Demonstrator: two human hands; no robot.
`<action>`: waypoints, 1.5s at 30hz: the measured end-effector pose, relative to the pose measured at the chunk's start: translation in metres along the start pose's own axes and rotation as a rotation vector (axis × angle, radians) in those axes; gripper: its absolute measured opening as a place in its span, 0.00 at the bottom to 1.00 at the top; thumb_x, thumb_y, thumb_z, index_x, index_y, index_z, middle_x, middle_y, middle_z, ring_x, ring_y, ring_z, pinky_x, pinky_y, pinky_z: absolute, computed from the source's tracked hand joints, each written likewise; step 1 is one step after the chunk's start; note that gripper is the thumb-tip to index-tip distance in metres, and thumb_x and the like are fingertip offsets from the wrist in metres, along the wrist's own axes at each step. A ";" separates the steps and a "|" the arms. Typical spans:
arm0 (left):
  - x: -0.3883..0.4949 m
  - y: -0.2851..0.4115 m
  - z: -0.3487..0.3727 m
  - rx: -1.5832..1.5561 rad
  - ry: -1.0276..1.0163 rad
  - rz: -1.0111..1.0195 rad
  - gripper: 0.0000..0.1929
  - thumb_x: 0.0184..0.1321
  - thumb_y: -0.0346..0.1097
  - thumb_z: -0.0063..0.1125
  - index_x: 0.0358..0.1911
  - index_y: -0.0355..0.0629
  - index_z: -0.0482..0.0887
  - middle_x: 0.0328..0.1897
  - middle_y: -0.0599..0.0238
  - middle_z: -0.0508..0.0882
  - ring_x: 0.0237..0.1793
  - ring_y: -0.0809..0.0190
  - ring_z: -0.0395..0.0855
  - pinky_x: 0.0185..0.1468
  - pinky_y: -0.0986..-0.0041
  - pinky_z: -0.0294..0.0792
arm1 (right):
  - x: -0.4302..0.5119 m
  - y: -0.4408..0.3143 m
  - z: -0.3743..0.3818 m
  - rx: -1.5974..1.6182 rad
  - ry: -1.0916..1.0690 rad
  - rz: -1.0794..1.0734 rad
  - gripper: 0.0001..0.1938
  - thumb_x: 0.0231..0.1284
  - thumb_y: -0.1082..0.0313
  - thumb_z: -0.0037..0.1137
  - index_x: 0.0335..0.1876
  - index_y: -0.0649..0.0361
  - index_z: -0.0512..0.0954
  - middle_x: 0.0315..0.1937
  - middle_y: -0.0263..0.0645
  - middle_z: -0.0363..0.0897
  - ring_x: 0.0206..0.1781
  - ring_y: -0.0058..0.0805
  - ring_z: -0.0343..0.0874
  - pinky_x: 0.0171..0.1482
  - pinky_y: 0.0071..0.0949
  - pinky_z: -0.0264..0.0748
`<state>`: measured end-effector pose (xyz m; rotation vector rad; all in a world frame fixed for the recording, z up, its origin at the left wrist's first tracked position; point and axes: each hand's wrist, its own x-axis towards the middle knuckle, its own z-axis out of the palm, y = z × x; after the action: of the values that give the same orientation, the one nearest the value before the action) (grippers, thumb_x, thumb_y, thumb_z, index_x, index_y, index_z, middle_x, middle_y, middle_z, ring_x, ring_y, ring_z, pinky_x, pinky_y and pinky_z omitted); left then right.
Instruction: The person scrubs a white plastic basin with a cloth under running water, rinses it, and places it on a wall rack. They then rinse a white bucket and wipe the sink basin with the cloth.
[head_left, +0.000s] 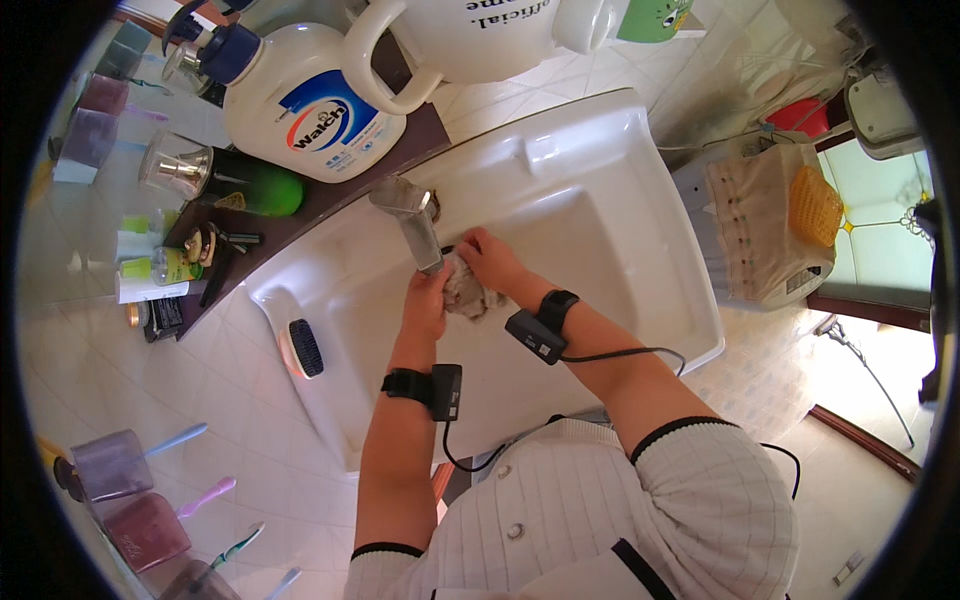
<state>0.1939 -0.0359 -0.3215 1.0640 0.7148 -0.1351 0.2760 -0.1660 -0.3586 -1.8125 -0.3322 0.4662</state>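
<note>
A crumpled, light grey-beige wet-looking cloth (466, 291) is bunched between my two hands, low over the white ceramic washbasin (607, 300). My left hand (425, 301) grips its left side, right by the outlet of the metal faucet (416, 229). On the cloth's upper right, my right hand (491, 259) has its fingers curled onto the fabric. Part of the cloth hangs below the fingers. The drain is hidden from view, and I cannot tell whether water is running. Each wrist wears a black strap with a small cabled box.
A scrub brush (302, 349) lies on the basin's left rim. Behind stand a Walch hand-wash bottle (315, 105), a green pump bottle (255, 182) and a white mug (480, 37). Toothbrush cups (112, 465) hang at the left wall. A cloth-covered washing machine (765, 217) stands right.
</note>
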 end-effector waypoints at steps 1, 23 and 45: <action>0.001 0.003 -0.005 0.047 0.001 0.037 0.15 0.61 0.40 0.55 0.49 0.43 0.74 0.44 0.66 0.80 0.48 0.62 0.76 0.47 0.63 0.69 | -0.001 0.001 0.001 -0.017 -0.060 -0.034 0.17 0.62 0.56 0.48 0.45 0.64 0.71 0.32 0.54 0.78 0.38 0.51 0.77 0.40 0.41 0.73; -0.020 -0.008 0.007 -0.455 -0.035 -0.228 0.25 0.66 0.58 0.35 0.58 0.50 0.67 0.55 0.62 0.74 0.55 0.55 0.72 0.61 0.53 0.63 | 0.003 -0.029 0.006 -0.327 0.082 0.203 0.18 0.60 0.52 0.48 0.40 0.62 0.74 0.35 0.53 0.78 0.41 0.51 0.77 0.42 0.41 0.73; -0.017 0.003 -0.006 0.423 0.084 -0.124 0.14 0.58 0.42 0.57 0.43 0.44 0.74 0.39 0.72 0.75 0.39 0.67 0.73 0.47 0.73 0.63 | 0.007 -0.019 -0.012 0.118 -0.303 0.111 0.24 0.44 0.56 0.64 0.45 0.63 0.76 0.36 0.43 0.80 0.38 0.32 0.79 0.40 0.33 0.74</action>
<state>0.1798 -0.0334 -0.3109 1.4345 0.8505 -0.3617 0.2877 -0.1679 -0.3386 -1.6514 -0.4037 0.8254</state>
